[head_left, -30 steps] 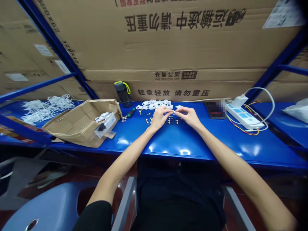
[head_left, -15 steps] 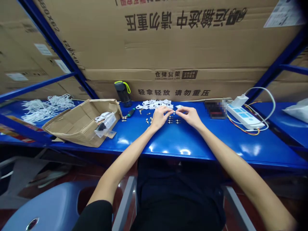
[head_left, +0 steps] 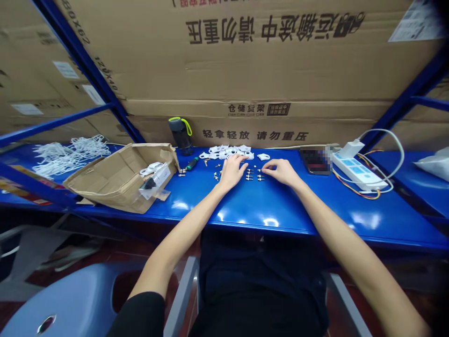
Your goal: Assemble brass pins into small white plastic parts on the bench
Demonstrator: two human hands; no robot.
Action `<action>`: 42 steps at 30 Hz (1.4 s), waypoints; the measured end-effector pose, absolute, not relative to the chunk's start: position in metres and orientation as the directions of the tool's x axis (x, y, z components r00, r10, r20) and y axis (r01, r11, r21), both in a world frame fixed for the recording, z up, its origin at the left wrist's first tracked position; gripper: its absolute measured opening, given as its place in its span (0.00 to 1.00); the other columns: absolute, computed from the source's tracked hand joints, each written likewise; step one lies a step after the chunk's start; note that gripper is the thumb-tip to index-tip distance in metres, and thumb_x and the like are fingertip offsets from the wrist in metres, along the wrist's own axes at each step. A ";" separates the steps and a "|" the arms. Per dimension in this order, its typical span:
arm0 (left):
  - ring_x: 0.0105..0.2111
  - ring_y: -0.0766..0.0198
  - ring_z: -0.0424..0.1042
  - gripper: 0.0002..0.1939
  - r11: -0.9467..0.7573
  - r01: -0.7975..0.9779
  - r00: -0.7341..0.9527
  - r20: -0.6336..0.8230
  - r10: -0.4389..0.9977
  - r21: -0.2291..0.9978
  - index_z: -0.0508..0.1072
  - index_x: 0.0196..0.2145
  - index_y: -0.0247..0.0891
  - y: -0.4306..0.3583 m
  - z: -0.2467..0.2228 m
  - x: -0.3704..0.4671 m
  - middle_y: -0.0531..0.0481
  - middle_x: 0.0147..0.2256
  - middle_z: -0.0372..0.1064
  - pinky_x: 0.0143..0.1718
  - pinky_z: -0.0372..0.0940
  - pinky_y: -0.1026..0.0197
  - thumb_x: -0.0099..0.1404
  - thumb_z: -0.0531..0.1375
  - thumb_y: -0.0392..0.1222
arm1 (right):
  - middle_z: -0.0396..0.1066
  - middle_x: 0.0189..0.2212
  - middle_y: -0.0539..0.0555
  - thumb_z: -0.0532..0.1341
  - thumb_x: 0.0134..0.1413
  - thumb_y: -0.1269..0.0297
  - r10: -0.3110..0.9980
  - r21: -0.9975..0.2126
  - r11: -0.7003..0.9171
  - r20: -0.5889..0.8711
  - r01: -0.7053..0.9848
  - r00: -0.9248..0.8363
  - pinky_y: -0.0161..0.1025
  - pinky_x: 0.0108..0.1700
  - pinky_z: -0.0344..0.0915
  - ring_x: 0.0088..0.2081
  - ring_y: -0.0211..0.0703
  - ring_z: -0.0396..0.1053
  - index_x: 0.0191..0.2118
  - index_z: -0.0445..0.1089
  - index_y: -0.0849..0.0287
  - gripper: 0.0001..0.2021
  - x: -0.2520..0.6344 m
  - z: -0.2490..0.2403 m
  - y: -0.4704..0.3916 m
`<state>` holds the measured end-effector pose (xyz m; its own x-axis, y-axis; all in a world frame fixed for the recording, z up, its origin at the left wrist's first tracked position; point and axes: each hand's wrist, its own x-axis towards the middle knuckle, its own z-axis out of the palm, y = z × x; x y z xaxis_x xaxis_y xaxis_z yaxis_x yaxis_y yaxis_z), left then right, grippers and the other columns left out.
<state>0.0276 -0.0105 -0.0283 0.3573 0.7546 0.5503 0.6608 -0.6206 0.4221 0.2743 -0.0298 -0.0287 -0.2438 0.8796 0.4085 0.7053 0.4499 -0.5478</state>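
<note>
My right hand (head_left: 279, 172) is closed in a pinch, low over the blue table, on a small brass-coloured metal pin (head_left: 259, 170). Just in front of it lies another such pin, and a short column of small metal pins (head_left: 249, 177) runs between my two hands. My left hand (head_left: 233, 172) is spread, thumb apart from the fingers, with nothing visible in it. Beyond its fingertips lies a pile of flat white plastic pieces (head_left: 224, 152). One white plastic piece (head_left: 263, 157) rests apart, above my right hand. More loose pins (head_left: 216, 176) lie left of my left hand, partly covered by it.
On the left stand an open cardboard box (head_left: 101, 180) and a dark bottle (head_left: 181, 136), with a green-handled screwdriver (head_left: 192, 163) nearby. White cords (head_left: 70, 157) lie farther left. A phone (head_left: 315, 160) and a white power strip (head_left: 357, 169) are on the right.
My hands have moved apart. The right hand has come down to the pins on the table, and the left hand's pinch has opened.
</note>
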 end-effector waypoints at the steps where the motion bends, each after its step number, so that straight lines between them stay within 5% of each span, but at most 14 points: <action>1: 0.54 0.48 0.71 0.13 -0.615 0.670 0.359 0.544 0.759 0.415 0.78 0.54 0.41 -0.012 -0.027 0.028 0.43 0.51 0.75 0.57 0.63 0.46 0.74 0.61 0.39 | 0.84 0.37 0.52 0.68 0.57 0.62 0.882 -0.540 0.447 0.400 0.713 -0.250 0.43 0.46 0.72 0.38 0.50 0.79 0.35 0.84 0.53 0.06 0.275 -0.029 -0.030; 19: 0.58 0.48 0.69 0.14 -0.505 0.788 0.330 0.451 0.829 0.352 0.78 0.53 0.42 -0.014 -0.021 0.025 0.44 0.54 0.74 0.58 0.63 0.46 0.76 0.57 0.39 | 0.83 0.43 0.53 0.67 0.58 0.64 0.873 -0.497 0.472 0.378 0.728 -0.308 0.44 0.48 0.71 0.45 0.51 0.77 0.35 0.84 0.53 0.05 0.271 -0.034 -0.027; 27: 0.59 0.44 0.67 0.16 -0.432 0.883 0.343 0.377 0.861 0.184 0.78 0.55 0.40 -0.004 -0.029 0.016 0.38 0.57 0.72 0.58 0.62 0.44 0.76 0.54 0.38 | 0.83 0.44 0.53 0.67 0.60 0.63 0.880 -0.480 0.456 0.368 0.749 -0.300 0.43 0.50 0.71 0.44 0.50 0.78 0.36 0.83 0.53 0.06 0.273 -0.033 -0.028; 42: 0.59 0.45 0.66 0.14 -0.461 0.883 0.396 0.390 0.832 0.087 0.80 0.53 0.42 -0.003 -0.026 0.014 0.40 0.57 0.71 0.59 0.59 0.44 0.76 0.57 0.41 | 0.81 0.47 0.54 0.60 0.67 0.59 0.894 -0.443 0.395 0.388 0.805 -0.225 0.45 0.50 0.70 0.42 0.49 0.76 0.47 0.82 0.52 0.13 0.275 -0.039 -0.022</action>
